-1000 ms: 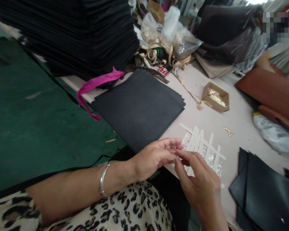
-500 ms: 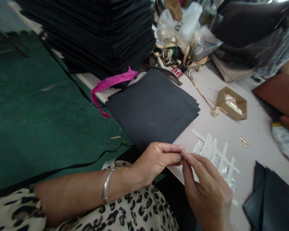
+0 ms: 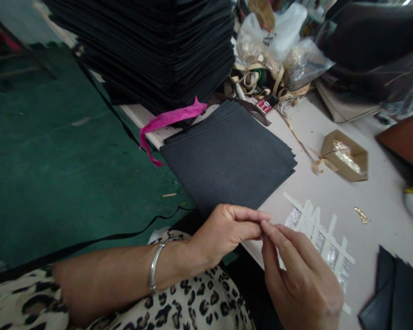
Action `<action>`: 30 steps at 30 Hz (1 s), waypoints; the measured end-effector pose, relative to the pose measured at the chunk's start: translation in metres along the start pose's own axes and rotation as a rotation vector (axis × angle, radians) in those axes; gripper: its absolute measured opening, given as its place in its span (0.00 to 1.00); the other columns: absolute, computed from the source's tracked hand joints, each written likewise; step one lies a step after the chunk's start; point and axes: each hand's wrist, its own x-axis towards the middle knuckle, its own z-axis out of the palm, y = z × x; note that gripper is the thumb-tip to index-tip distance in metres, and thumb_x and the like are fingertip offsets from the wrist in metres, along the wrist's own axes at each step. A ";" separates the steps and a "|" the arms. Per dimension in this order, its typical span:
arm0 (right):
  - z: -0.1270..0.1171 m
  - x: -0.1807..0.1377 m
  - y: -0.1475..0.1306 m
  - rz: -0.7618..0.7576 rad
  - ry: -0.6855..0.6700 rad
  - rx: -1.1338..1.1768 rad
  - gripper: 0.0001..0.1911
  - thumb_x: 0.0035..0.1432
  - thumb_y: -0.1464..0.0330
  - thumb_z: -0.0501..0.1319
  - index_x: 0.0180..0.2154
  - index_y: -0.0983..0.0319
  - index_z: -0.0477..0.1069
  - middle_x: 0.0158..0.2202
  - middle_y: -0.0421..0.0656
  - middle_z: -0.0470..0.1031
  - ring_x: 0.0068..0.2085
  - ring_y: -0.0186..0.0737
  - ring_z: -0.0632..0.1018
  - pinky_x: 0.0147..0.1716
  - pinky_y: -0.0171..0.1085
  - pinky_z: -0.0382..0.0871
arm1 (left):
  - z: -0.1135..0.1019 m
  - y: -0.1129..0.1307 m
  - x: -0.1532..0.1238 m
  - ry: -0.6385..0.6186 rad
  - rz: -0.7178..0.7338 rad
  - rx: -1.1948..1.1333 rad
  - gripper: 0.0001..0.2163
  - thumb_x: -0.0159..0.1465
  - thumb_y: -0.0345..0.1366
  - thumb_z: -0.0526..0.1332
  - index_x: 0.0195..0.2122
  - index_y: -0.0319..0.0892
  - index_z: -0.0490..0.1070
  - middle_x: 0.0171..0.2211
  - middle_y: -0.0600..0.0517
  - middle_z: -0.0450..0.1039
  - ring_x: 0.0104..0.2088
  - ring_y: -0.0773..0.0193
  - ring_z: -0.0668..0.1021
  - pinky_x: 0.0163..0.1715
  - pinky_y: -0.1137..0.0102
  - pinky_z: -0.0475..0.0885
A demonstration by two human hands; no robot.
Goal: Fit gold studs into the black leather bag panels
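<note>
My left hand (image 3: 223, 231) comes in from the left, with a silver bangle (image 3: 153, 266) on its wrist. Its thumb and fingers are pinched together, and their tips meet those of my right hand (image 3: 299, 270), which is pinched too. Whatever lies between the fingertips is too small and covered to make out. Both hands hover over the table's near edge. Just beyond them lies a stack of dark textured leather sheets (image 3: 230, 156). To the right of the fingertips is a clear plastic piece crossed with white tape strips (image 3: 316, 222). Several small gold metal pieces (image 3: 361, 215) lie farther right.
A tall pile of black sheets (image 3: 151, 50) stands at the back left, a pink strip (image 3: 174, 114) at its foot. A cardboard box (image 3: 346, 156) holds shiny gold pieces. Plastic bags (image 3: 268, 41) are at the back. Black leather pieces (image 3: 399, 293) lie at the lower right.
The view has shifted a little, so the table and its things sit slightly farther right. Both hands keep their pinch, fingertips together.
</note>
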 end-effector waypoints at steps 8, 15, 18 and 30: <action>0.002 0.017 -0.002 -0.172 -0.053 -0.084 0.13 0.66 0.74 0.57 0.51 0.69 0.73 0.40 0.49 0.77 0.38 0.41 0.76 0.38 0.38 0.68 | -0.003 0.020 -0.003 0.046 0.083 -0.003 0.11 0.48 0.27 0.65 0.33 0.39 0.82 0.27 0.55 0.79 0.28 0.71 0.77 0.36 0.75 0.72; 0.010 0.045 -0.007 -0.254 -0.167 -0.069 0.18 0.72 0.69 0.47 0.52 0.65 0.72 0.34 0.47 0.75 0.33 0.41 0.74 0.31 0.39 0.67 | -0.024 0.043 -0.008 0.076 0.218 0.175 0.15 0.47 0.24 0.61 0.36 0.40 0.80 0.27 0.56 0.78 0.28 0.72 0.75 0.33 0.76 0.69; 0.018 0.058 -0.011 -0.314 -0.214 0.033 0.17 0.72 0.70 0.47 0.46 0.66 0.74 0.33 0.47 0.75 0.33 0.41 0.74 0.30 0.39 0.67 | -0.037 0.050 -0.013 0.055 0.187 0.124 0.13 0.48 0.24 0.61 0.32 0.40 0.80 0.27 0.56 0.79 0.29 0.71 0.76 0.34 0.76 0.70; 0.056 0.101 -0.008 -0.063 -0.281 0.470 0.07 0.66 0.71 0.58 0.41 0.61 0.75 0.35 0.42 0.78 0.34 0.35 0.79 0.34 0.34 0.73 | -0.087 0.063 -0.044 0.298 0.194 -0.093 0.07 0.55 0.30 0.64 0.36 0.39 0.74 0.30 0.53 0.75 0.28 0.67 0.78 0.30 0.71 0.74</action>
